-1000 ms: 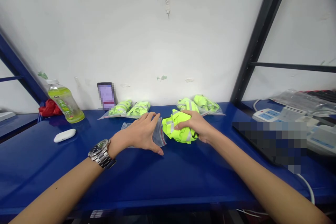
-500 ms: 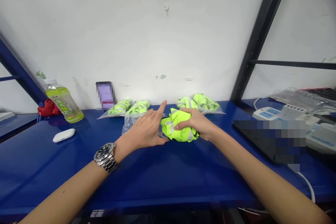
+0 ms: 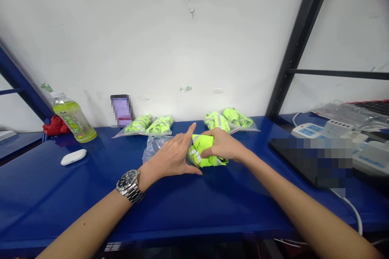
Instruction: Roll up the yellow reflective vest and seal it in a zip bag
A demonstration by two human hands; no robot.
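My right hand (image 3: pixel 223 144) is closed on a bundled neon yellow-green reflective vest (image 3: pixel 204 145) with silver-grey strips. The vest's left end sits at the mouth of a clear plastic bag (image 3: pixel 152 147). Around that mouth, my left hand (image 3: pixel 173 156) cups the bag, thumb and index finger stretched wide apart, the other fingers partly hidden. A metal wristwatch (image 3: pixel 129 184) is on the left wrist. Behind, along the wall, lie bagged yellow-green vests: two to the left (image 3: pixel 161 124) and two to the right (image 3: pixel 217 121).
On the blue table (image 3: pixel 188 206), a drink bottle (image 3: pixel 74 117) and a white case (image 3: pixel 73 156) stand left, with red cloth (image 3: pixel 56 125) behind. A phone (image 3: pixel 122 110) leans on the wall. To the right are a dark flat device (image 3: pixel 298 162), power strips (image 3: pixel 310 130) and a white cable (image 3: pixel 354 206).
The vest has moved slightly left and down, its left end now deeper between my left thumb and index finger. My left hand has shifted a little right, towards it.
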